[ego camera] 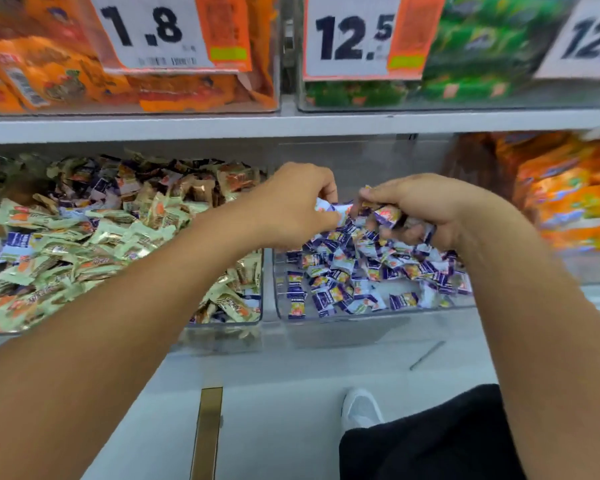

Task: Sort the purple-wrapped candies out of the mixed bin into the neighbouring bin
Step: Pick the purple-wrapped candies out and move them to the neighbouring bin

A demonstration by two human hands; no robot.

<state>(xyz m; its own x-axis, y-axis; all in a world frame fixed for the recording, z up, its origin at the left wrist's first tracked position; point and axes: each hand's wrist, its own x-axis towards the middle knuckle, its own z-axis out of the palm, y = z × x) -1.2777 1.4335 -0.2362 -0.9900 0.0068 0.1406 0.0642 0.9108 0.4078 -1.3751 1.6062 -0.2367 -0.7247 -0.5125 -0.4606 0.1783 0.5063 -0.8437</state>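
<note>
My right hand [426,206] is curled round a small bunch of purple candies [388,216]; exact count hidden by my fingers, at least two show. My left hand [291,202] pinches one purple candy at its fingertips, just beside the right hand, nearly touching. Both hands sit above the right bin [378,315], over the back of its pile.

Right bin: clear plastic, holds one loose heap of purple candies [354,271], too many to count, dozens. All purple-white wrappers with an orange patch.

Left bin [222,327]: clear, touching side by side with the right bin. Mixed pile: mostly pale green candies [84,237], brown-gold ones at the back [201,188], a few purple ones scattered in it, about five visible [18,242].

Third compartment at far right: orange packs [568,202], blurred, no count.

Upper shelf [291,124]: orange bags [49,64] left, green bags [499,46] right. Three price tags: "1.8" [153,29], "12.5" [354,36], a third cut off at the edge [589,36].

Below: one white shoe [361,408], black trouser leg [430,438], pale floor [291,393].
</note>
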